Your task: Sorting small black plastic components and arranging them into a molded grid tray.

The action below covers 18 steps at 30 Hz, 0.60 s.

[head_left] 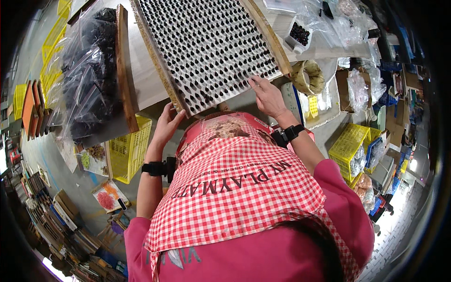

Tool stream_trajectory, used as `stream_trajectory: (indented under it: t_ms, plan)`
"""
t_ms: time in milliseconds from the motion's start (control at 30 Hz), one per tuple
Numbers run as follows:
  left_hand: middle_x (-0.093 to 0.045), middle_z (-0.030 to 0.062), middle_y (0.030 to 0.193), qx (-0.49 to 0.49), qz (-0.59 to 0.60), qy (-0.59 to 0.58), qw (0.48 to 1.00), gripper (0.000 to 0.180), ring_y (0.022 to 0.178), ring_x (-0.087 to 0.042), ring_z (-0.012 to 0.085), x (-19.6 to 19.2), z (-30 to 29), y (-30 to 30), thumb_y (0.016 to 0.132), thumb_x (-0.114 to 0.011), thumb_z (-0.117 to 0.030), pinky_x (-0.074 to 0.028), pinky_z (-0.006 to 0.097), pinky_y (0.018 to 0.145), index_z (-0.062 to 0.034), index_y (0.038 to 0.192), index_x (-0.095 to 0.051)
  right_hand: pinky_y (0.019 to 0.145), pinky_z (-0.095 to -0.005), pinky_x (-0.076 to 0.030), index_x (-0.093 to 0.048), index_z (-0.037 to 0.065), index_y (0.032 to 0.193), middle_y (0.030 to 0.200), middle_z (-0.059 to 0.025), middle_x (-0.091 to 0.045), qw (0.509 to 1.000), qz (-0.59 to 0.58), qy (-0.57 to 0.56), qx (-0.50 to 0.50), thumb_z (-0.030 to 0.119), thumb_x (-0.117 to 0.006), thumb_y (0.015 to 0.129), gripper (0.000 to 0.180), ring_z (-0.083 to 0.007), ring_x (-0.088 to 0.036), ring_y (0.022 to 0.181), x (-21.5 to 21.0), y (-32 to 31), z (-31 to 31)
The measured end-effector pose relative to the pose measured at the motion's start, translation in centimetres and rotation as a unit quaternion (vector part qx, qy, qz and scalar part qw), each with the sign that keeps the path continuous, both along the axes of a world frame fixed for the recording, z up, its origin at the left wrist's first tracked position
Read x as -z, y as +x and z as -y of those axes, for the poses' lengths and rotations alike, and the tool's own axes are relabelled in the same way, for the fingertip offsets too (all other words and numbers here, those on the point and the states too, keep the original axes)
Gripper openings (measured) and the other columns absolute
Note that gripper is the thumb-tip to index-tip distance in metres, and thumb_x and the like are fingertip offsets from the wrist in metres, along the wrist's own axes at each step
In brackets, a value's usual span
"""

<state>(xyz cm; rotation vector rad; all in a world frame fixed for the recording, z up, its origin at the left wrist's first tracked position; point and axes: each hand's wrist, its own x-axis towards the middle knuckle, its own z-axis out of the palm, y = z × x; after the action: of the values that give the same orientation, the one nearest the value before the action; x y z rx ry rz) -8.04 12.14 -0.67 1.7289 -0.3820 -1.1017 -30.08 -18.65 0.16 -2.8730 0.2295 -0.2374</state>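
A long board with a white surface (225, 95) and wooden side rails slants away from me, covered with rows of small dark beads (197, 51). My left hand (168, 123) is at its near left corner, thumb and fingers around the end of the wooden rail (176, 102). Over the near right part of the board is my right hand (269, 98). Its thumb and index finger are pinched beside the beads in the nearest rows; whatever lies between them is too small to make out. Both wrists wear black bands with small devices.
Left of the board, clear bags of dark material (91, 80) lie in a wood-sided tray. A white container of dark beads (299, 36) stands at the right, near a rolled-down sack (307, 77). Yellow crates (129, 150) stand below on both sides. My checked apron (235, 188) nearly reaches the board.
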Motion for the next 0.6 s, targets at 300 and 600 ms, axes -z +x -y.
stream_trajectory:
  t_ms: [300, 600]
  plan:
    - [-0.063, 0.0139, 0.112, 0.017, 0.017, 0.004, 1.000, 0.055, 0.100, -0.060, 0.0165, 0.7, -0.2, 0.3, 0.091, -0.063, -0.025, -0.047, 0.030, 0.087, 0.0003, 0.134, -0.038, 0.094, -0.0369, -0.047, -0.049, 0.004, 0.131, 0.129, -0.0163, -0.050, 1.000, -0.004, 0.023, 0.015, -0.001, -0.055, 0.073, 0.058, -0.0317, -0.052, 0.115, 0.1, 0.4, -0.4]
    - [-0.064, 0.0141, 0.111, 0.036, 0.023, 0.017, 0.999, 0.054, 0.099, -0.062, 0.0171, 0.0, 0.1, 0.6, 0.091, -0.064, -0.025, -0.049, 0.030, 0.086, 0.0005, 0.132, -0.039, 0.093, -0.0369, -0.047, -0.050, 0.004, 0.130, 0.129, -0.0140, -0.049, 0.999, -0.049, 0.006, -0.022, 0.001, -0.057, 0.073, 0.058, -0.0309, -0.054, 0.111, -0.5, 1.7, -2.1]
